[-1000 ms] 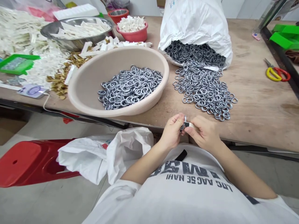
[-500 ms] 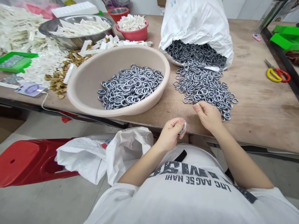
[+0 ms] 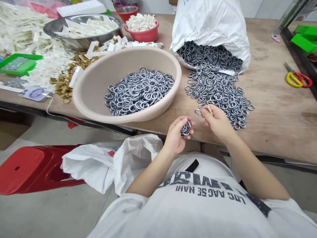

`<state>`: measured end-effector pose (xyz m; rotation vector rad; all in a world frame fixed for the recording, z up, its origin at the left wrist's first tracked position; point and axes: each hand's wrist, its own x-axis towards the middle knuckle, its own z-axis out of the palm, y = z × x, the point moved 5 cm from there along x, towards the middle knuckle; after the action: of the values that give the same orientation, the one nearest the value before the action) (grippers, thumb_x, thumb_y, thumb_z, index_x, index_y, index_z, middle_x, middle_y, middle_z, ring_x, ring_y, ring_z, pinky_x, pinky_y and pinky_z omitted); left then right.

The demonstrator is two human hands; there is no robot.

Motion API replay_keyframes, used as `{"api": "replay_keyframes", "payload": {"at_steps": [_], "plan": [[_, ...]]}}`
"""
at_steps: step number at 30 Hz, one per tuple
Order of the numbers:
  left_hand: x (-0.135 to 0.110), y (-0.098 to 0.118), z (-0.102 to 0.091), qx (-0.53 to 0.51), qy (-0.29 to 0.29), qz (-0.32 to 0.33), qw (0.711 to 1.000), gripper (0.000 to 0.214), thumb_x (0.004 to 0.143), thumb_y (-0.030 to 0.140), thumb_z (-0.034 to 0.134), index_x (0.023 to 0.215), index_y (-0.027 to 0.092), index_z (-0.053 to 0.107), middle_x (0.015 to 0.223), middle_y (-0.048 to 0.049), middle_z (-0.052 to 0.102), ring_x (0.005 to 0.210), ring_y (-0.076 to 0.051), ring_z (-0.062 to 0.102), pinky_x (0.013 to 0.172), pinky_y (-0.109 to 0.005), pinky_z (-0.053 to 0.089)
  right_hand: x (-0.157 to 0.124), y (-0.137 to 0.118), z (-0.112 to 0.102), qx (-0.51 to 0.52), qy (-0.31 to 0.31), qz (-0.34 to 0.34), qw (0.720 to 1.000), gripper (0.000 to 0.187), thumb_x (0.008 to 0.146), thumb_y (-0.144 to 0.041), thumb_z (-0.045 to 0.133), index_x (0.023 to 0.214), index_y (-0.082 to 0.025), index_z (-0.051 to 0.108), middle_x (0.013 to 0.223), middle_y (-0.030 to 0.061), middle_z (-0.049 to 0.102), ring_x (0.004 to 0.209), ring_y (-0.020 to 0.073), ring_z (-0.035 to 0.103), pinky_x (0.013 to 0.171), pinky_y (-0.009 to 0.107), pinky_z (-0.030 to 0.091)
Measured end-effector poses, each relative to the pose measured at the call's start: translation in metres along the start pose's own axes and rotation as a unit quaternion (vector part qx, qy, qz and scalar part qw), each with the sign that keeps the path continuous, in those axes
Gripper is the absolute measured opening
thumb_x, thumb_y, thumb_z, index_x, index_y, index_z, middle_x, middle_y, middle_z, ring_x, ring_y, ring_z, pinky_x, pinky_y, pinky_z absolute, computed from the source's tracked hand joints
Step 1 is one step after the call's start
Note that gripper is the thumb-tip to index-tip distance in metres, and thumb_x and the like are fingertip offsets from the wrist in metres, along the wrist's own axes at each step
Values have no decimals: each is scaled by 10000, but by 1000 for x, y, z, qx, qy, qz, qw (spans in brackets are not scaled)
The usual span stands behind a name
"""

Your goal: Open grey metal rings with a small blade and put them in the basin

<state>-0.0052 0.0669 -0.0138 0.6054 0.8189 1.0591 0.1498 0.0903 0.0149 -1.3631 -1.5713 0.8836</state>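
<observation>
My left hand (image 3: 175, 135) is curled around a small bunch of grey metal-looking rings (image 3: 185, 129), just off the table's front edge. To its right, my right hand (image 3: 218, 121) pinches a thin beige stick (image 3: 209, 109); its full length is hidden by the fingers. That hand is at the near edge of a loose pile of grey rings (image 3: 218, 87) on the table. The pile spills from the mouth of a white sack (image 3: 210, 23). Left of my hands stands a large beige basin (image 3: 91, 89) with many more such rings (image 3: 141, 92) in it.
Scissors (image 3: 297, 79) with yellow and red handles lie at the right. Behind the basin are a steel bowl (image 3: 81, 42) of white strips and a red bowl (image 3: 146, 35) of white pieces. A red stool (image 3: 22, 168) and a white bag (image 3: 133, 162) are below the table edge.
My left hand has turned and opened slightly, so its bunch of rings now shows. My right hand has tilted, bringing the beige stick into view. The camera view has shifted slightly.
</observation>
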Motion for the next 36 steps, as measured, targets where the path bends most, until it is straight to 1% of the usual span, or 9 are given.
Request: {"api": "replay_keyframes", "payload": {"at_steps": [2,4,8,11,16,18,21,26,36], "plan": [[0,-7,10,16,1,16,1000,389,767,481,750,957,169,620,768,14,603,509,-58,526,393,-159,324,-20,2,4,155,35,34,987,298,958,-525,512,930,-228,518,778,-21,551,524,96,450,482,235,374],[-1,-13,20,25,-2,34,999,403,780,506,743,976,168,642,712,35,549,491,-44,475,400,-157,297,-37,2,14,215,64,38,974,296,942,-531,546,940,-238,505,751,-35,531,517,91,447,475,225,387],[-5,-20,28,33,5,55,998,367,791,518,736,891,177,645,655,43,518,500,-49,431,432,-165,297,-57,5,29,189,83,16,978,276,932,-508,571,899,-240,516,737,-16,538,600,129,517,562,270,480],[-7,-17,23,43,8,59,997,386,780,538,737,797,178,601,673,39,533,500,-50,406,436,-174,294,-58,3,27,157,93,-23,983,231,883,-435,661,901,-240,537,840,6,571,715,146,569,661,295,511],[-9,-12,21,81,-47,45,995,419,775,563,727,751,174,574,607,44,465,484,-59,381,442,-191,278,-43,-11,12,166,6,-50,985,277,856,-414,692,1054,-247,594,884,3,620,767,154,594,705,298,501],[-9,-11,23,84,-74,37,993,418,783,548,721,723,167,558,616,38,470,477,-55,372,443,-195,265,-39,-15,3,140,-8,-51,989,233,889,-432,652,999,-230,616,859,4,626,762,153,589,699,292,478],[-10,-11,25,79,-92,26,992,433,799,545,699,687,164,529,619,32,468,466,-53,370,435,-196,246,-43,-24,-10,11,12,-95,995,238,922,-452,608,954,-217,620,782,-3,598,697,142,543,637,278,394],[-11,-9,23,60,-80,20,995,424,797,533,707,695,166,522,605,40,437,453,-52,341,415,-195,232,-61,-38,-5,-190,-25,-195,962,329,972,-440,525,748,-202,557,679,3,541,638,133,480,610,292,301],[-14,-6,25,63,-88,11,994,434,780,542,718,701,167,516,638,40,441,466,-50,344,425,-197,250,-65,-45,-5,-214,-4,-227,950,334,978,-436,526,737,-205,549,677,5,558,624,131,479,622,291,304]]}}
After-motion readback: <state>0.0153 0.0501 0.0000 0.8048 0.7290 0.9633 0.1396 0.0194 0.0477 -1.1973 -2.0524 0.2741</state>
